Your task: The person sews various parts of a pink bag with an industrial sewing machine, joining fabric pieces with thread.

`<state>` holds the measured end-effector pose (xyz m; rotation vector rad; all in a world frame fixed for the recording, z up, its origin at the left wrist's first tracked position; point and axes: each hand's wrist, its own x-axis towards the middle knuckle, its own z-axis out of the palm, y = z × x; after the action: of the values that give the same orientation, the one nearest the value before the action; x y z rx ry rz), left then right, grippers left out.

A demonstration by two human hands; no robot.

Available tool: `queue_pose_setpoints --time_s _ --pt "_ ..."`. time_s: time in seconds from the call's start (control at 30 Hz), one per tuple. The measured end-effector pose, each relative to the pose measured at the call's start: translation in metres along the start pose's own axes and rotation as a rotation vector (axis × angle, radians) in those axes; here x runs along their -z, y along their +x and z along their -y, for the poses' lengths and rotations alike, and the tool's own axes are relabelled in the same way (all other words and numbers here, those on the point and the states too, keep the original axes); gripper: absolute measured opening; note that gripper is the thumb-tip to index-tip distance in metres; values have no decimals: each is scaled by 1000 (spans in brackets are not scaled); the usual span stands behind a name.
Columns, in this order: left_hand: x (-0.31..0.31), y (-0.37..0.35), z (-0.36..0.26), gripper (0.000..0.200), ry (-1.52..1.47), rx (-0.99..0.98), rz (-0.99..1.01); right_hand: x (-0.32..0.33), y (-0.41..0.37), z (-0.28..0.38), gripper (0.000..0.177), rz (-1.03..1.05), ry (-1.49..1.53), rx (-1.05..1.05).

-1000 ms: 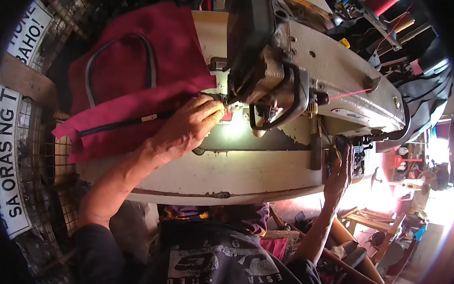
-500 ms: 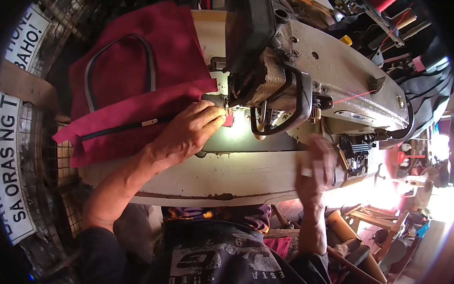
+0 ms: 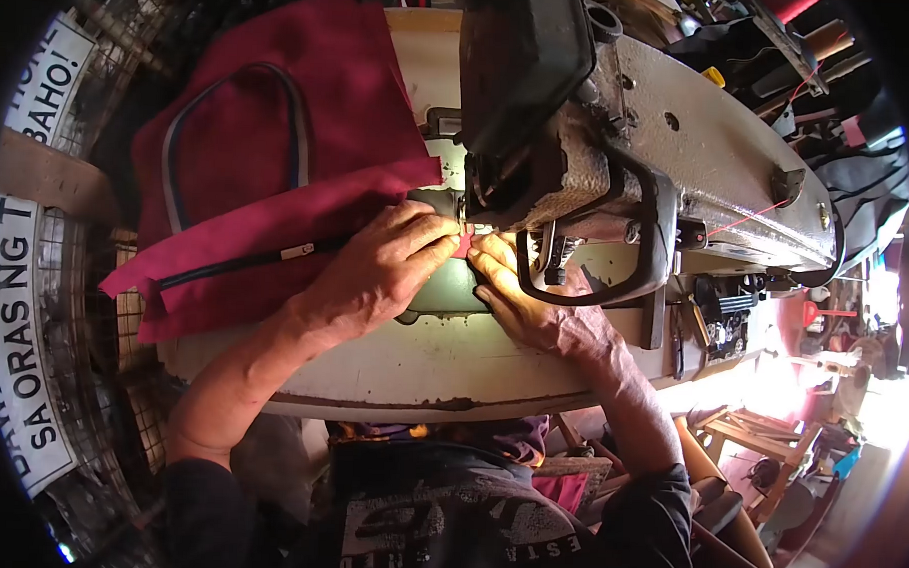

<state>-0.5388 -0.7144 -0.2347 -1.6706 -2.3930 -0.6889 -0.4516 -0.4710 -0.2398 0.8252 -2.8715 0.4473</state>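
Note:
A maroon fabric bag piece [image 3: 270, 117] with a dark, grey-edged strap handle [image 3: 302, 128] and a black zipper [image 3: 215, 266] lies left of the sewing machine [image 3: 670, 121]. My left hand [image 3: 396, 252] is closed on the piece's right end, close to the needle area. My right hand [image 3: 544, 302] reaches under the black bar guard [image 3: 662, 231]; its fingertips meet a small maroon edge beside the needle, near my left fingertips. What lies under the fingers is mostly hidden. The lit machine plate [image 3: 444, 289] shows between the hands.
The pale table's worn front edge [image 3: 450, 404] runs before my body. A wire grille with printed signs [image 3: 42, 340] stands at the left. Red thread [image 3: 747, 216] runs along the machine. Wooden furniture [image 3: 760, 435] stands at the lower right.
My right hand has moved left from beside the machine to the needle area, where it meets the fabric. My left hand stays on the fabric. The view has shifted slightly.

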Motion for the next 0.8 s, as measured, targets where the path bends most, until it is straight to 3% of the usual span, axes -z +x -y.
queue_pose_setpoints --time_s 0.2,0.3,0.4,0.8 --pt "2 2 2 32 -1 -17 -4 -2 0 -3 43 95 18 -73" --pt "0 2 1 31 29 -15 -6 -7 -2 -4 24 29 43 -97" --pt "1 4 2 31 56 -21 -16 -3 5 -6 43 -1 37 -89" --pt "-1 8 6 31 -16 -1 -38 0 10 -10 41 -88 96 -48"
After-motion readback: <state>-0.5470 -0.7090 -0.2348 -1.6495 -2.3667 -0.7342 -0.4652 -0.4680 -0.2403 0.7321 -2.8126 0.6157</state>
